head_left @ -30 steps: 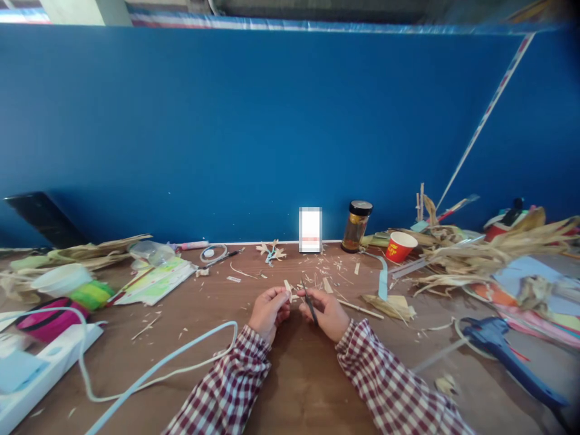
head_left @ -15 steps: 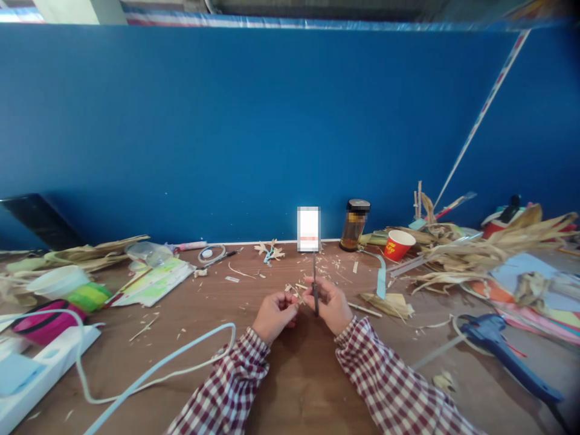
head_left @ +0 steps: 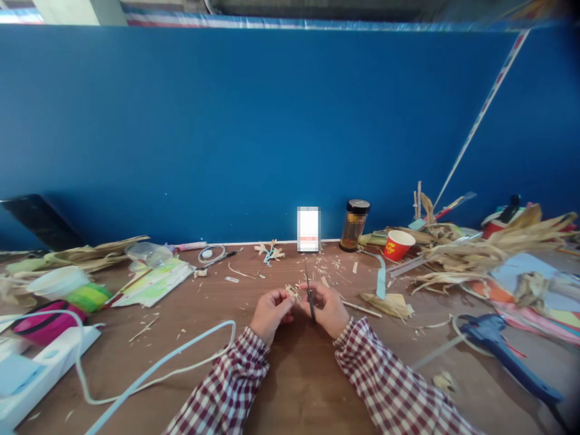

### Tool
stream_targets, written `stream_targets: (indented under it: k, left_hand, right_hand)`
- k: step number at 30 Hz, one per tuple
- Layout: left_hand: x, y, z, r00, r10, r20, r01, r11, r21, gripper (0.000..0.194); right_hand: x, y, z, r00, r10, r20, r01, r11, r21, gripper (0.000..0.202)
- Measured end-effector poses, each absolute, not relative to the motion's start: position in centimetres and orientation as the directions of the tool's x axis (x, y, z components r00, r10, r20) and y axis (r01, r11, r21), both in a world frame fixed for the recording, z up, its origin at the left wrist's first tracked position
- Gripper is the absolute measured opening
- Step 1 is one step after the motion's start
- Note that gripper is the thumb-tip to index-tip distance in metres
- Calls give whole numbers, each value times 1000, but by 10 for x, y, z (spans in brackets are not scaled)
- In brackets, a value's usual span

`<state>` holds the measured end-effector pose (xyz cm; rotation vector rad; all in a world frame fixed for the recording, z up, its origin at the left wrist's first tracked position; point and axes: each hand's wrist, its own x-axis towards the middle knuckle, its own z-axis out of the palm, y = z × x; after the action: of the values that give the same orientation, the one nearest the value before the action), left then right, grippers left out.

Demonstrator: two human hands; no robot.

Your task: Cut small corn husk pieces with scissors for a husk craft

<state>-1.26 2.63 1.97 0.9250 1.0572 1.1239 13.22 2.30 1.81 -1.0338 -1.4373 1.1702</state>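
Observation:
My left hand [head_left: 273, 314] is closed, pinching a small pale piece of dried corn husk [head_left: 293, 293] between thumb and fingers. Close beside it, my right hand [head_left: 330, 311] is curled around a slim dark pair of scissors [head_left: 310, 296], whose point aims away from me. The right fingertips come very near the husk piece; whether they touch it I cannot make out. Small husk clippings [head_left: 335, 264] lie scattered beyond my hands. Farther back rests a little husk figure with petal-like ends [head_left: 269, 251] and a light blue tie.
A blue glue gun [head_left: 493, 338] lies at right, below a heap of dried husks [head_left: 457, 254]. A red paper cup [head_left: 399, 244] and a dark-lidded bottle [head_left: 355, 225] stand along the blue partition [head_left: 254, 127]. At left, a white cable [head_left: 158, 368] loops near a power strip [head_left: 49, 368].
The scissors have tilted, their point swinging left, and my right hand has shifted slightly left and down. My left hand has turned a little, showing more of the husk piece.

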Motion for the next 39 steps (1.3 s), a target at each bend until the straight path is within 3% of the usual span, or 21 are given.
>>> stream_targets:
  k: [17, 23, 29, 39]
  left_hand:
    - [-10, 24, 19, 106, 972, -209, -228, 228, 947, 30]
    - [-17, 30, 22, 26, 961, -276, -383, 265, 885, 24]
    - [-27, 36, 27, -96, 956, -278, -495, 196, 846, 18]
    - [-26, 36, 32, -168, 933, -318, -533, 185, 826, 16]
  right_hand:
    - [131, 23, 18, -152, 977, 149, -10, 149, -989, 38]
    - [130, 22, 16, -204, 974, 95, -67, 83, -994, 34]
    - [130, 17, 14, -358, 933, 44, 97, 84, -992, 31]
    - [133, 16, 11, -425, 902, 73, 209, 176, -962, 28]
